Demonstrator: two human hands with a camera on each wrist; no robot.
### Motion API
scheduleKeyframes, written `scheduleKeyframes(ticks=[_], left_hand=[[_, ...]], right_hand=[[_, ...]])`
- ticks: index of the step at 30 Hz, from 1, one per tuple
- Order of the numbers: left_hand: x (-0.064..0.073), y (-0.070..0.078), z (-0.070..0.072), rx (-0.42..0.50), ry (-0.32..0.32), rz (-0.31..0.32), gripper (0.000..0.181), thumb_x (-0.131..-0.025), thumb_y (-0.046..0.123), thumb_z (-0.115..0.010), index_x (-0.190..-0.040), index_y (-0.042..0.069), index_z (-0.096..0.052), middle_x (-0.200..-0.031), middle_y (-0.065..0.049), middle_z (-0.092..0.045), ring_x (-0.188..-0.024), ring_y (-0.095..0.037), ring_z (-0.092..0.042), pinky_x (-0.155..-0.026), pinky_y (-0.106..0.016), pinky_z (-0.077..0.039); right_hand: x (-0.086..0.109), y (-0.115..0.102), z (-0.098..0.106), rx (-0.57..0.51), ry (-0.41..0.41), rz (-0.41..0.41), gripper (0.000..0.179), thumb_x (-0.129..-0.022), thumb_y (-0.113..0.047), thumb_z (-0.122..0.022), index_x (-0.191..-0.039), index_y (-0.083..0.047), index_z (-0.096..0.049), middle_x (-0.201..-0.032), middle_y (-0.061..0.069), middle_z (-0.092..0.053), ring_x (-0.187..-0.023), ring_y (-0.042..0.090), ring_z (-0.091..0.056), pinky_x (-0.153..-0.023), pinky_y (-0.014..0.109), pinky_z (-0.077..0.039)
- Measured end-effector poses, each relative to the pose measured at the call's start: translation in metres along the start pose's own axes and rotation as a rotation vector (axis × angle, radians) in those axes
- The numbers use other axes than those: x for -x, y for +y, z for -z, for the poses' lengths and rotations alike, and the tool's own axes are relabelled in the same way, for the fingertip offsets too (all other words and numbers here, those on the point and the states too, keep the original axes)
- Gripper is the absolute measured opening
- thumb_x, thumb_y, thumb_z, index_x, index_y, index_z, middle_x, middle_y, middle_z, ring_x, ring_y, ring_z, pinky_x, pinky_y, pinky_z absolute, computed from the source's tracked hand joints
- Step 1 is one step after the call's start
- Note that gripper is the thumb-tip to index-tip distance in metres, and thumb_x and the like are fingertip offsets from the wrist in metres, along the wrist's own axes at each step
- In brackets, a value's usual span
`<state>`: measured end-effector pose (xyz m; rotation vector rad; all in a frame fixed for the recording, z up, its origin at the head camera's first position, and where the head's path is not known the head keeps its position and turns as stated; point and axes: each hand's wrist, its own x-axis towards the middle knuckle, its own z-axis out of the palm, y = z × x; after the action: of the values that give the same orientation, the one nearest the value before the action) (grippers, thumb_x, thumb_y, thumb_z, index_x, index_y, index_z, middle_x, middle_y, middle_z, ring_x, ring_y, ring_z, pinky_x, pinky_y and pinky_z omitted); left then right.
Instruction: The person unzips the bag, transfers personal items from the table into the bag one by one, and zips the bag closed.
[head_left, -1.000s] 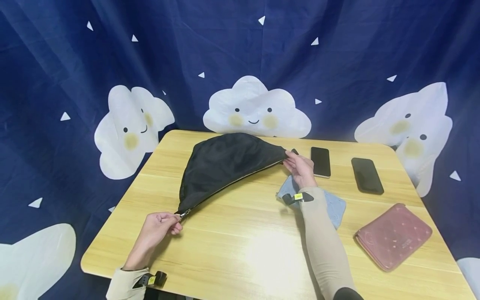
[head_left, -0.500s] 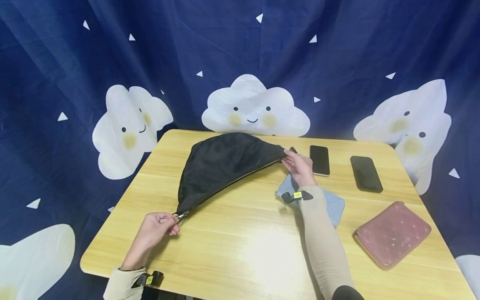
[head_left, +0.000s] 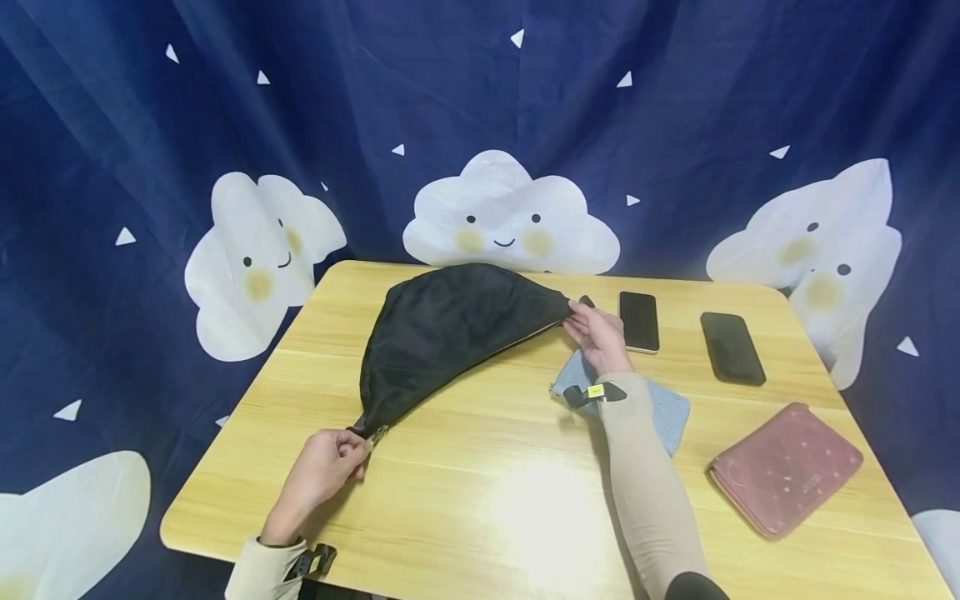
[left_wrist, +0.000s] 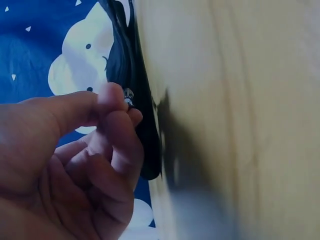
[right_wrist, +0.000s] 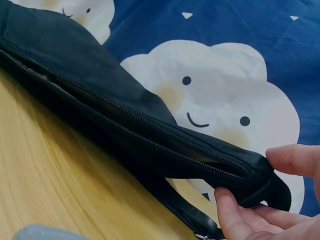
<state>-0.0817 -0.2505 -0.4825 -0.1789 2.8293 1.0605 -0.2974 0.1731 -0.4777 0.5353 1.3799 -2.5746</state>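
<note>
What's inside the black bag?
In the black bag, the parted zipper shows only a narrow, mostly dark gap; the rest is covered, so contents can't be told.

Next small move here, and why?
Probably have the left hand draw the zipper pull a little toward the right hand: the left pinches the pull near one end of the black bag, the right grips the other end, and the zipper teeth stand apart in the right wrist view.

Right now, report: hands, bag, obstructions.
Left hand pinches zipper pull; right hand grips black bag at opposite end. Zipper gapes there. Blue pouch beneath right forearm, clear of zipper.
</note>
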Motion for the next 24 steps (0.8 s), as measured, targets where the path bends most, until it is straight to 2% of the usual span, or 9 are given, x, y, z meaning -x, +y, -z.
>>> scheduleKeyframes(ticks=[3,8,11,13,15,18,22,24], left_hand=[[-0.001,0.003,-0.001,-0.019,-0.012,-0.011,0.015,-0.096,0.015,-0.067,-0.087,0.007,-0.076,-0.059,0.003,-0.065,-0.051,-0.008,-0.052,-0.052,-0.022,-0.035],[-0.008,0.009,0.003,-0.062,-0.082,-0.028,0.016,-0.095,0.016,-0.066,-0.083,0.01,-0.073,-0.058,0.004,-0.065,-0.05,-0.007,-0.047,-0.049,-0.021,-0.033],[-0.014,0.018,0.012,-0.092,-0.134,-0.075,0.017,-0.096,0.016,-0.065,-0.082,0.009,-0.072,-0.059,0.002,-0.064,-0.05,-0.009,-0.046,-0.048,-0.022,-0.034],[-0.021,0.029,0.019,-0.111,-0.145,-0.121,0.017,-0.097,0.018,-0.065,-0.085,0.008,-0.072,-0.061,0.0,-0.065,-0.053,-0.01,-0.049,-0.05,-0.024,-0.037],[-0.032,0.043,0.025,-0.125,-0.123,-0.177,0.018,-0.099,0.02,-0.064,-0.089,0.007,-0.073,-0.064,-0.002,-0.066,-0.055,-0.011,-0.052,-0.053,-0.026,-0.04],[-0.055,0.07,0.03,-0.168,-0.013,-0.269,0.019,-0.099,0.024,-0.066,-0.092,0.009,-0.074,-0.067,-0.001,-0.068,-0.058,-0.013,-0.056,-0.057,-0.029,-0.043],[-0.085,0.102,0.024,-0.249,0.118,-0.36,0.016,-0.097,0.026,-0.069,-0.09,0.012,-0.074,-0.074,0.001,-0.069,-0.065,-0.015,-0.061,-0.064,-0.035,-0.049],[-0.099,0.113,0.018,-0.29,0.126,-0.387,0.014,-0.096,0.026,-0.07,-0.092,0.013,-0.073,-0.078,0.0,-0.071,-0.07,-0.017,-0.063,-0.067,-0.038,-0.051]], right_hand=[[0.0,-0.001,0.0,-0.002,0.008,0.0,0.011,-0.094,-0.004,-0.071,-0.1,-0.008,-0.063,-0.082,0.0,-0.077,-0.082,0.014,-0.074,-0.105,0.033,-0.053],[0.0,-0.002,0.0,-0.003,0.013,0.011,0.011,-0.095,-0.004,-0.07,-0.101,-0.007,-0.062,-0.081,0.0,-0.076,-0.082,0.014,-0.073,-0.107,0.033,-0.052],[0.003,-0.003,0.0,0.003,0.015,0.029,0.011,-0.094,-0.004,-0.071,-0.1,-0.007,-0.062,-0.081,0.0,-0.076,-0.082,0.015,-0.073,-0.103,0.032,-0.055],[0.005,-0.003,0.001,-0.011,0.001,0.033,0.013,-0.092,-0.003,-0.074,-0.099,-0.006,-0.063,-0.082,0.001,-0.075,-0.082,0.016,-0.073,-0.098,0.031,-0.057],[0.007,-0.004,0.002,-0.007,-0.004,0.041,0.015,-0.092,-0.003,-0.074,-0.1,-0.006,-0.062,-0.085,0.002,-0.074,-0.084,0.016,-0.072,-0.096,0.03,-0.057],[0.006,-0.005,0.002,0.002,0.002,0.044,0.017,-0.093,-0.003,-0.072,-0.104,-0.006,-0.06,-0.088,0.002,-0.071,-0.086,0.016,-0.07,-0.1,0.031,-0.056],[0.002,-0.003,0.001,0.025,0.014,0.028,0.019,-0.097,-0.004,-0.067,-0.112,-0.005,-0.055,-0.09,0.0,-0.07,-0.091,0.016,-0.068,-0.114,0.036,-0.047],[-0.001,-0.002,0.002,0.022,0.011,0.018,0.019,-0.097,-0.004,-0.066,-0.113,-0.005,-0.055,-0.09,0.001,-0.071,-0.092,0.016,-0.069,-0.117,0.038,-0.044]])
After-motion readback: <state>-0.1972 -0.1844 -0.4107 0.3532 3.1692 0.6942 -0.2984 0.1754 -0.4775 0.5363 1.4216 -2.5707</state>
